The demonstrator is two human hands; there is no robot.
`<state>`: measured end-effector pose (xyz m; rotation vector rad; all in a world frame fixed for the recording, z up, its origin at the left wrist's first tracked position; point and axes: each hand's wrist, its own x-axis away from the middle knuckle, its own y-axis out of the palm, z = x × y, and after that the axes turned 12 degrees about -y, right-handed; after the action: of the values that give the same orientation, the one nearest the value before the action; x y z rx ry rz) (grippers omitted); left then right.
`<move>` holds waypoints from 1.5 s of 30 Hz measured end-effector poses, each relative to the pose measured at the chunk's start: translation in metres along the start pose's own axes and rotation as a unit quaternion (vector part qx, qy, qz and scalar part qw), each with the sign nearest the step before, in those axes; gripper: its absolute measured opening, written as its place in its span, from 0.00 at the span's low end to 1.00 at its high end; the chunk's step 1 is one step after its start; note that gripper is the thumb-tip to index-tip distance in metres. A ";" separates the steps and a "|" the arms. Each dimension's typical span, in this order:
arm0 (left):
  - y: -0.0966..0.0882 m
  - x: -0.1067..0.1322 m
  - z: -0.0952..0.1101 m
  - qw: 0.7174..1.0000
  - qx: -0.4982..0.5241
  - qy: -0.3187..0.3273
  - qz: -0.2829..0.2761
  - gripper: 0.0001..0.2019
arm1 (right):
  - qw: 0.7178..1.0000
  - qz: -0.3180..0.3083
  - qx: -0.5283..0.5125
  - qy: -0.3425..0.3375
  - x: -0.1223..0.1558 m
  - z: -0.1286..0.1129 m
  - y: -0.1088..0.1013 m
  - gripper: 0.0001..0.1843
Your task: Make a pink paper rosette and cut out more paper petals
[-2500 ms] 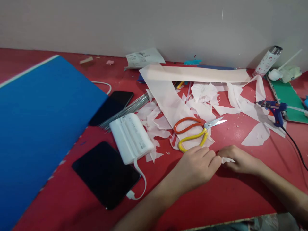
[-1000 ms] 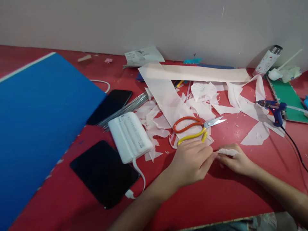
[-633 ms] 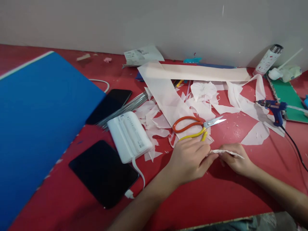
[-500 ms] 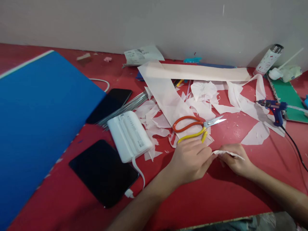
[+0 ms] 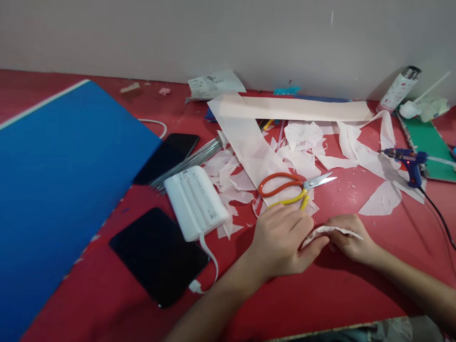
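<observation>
Both hands had hold of a paper point(image 5: 335, 229).
The left hand point(image 5: 283, 240) and right hand point(image 5: 352, 237) each gripped one end between thumb and fingers, above the table point(image 5: 338, 294); the bottle point(image 5: 397, 91) at the back was capped, its contents hidden.

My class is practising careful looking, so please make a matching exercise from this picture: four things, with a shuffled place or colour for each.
1. Scissors
2. Paper piece
3. Glue gun
4. Flask

A. White and patterned, silver-coloured top
B. Mostly blue
C. Reaching from the left hand to the right hand
D. One red handle, one yellow

Pairs: 1-D, 2-C, 3-B, 4-A
</observation>
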<state>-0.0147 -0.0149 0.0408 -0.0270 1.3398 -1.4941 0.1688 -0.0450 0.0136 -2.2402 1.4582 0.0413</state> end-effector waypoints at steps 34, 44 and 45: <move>-0.002 -0.009 -0.008 0.916 0.252 -0.262 -0.169 0.09 | 0.992 -0.060 -0.074 0.085 -0.008 0.003 -0.011 0.25; 0.001 -0.011 -0.026 0.891 0.272 -0.358 -0.058 0.10 | 0.990 0.091 0.101 0.045 -0.053 0.008 -0.042 0.19; 0.002 -0.011 -0.029 0.891 0.265 -0.367 -0.042 0.10 | 0.980 0.119 0.154 0.032 -0.065 0.011 -0.046 0.16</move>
<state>-0.0269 0.0135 0.0352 -0.2766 0.3106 -1.6430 0.1827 0.0303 0.0379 -1.8277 1.6365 -0.1713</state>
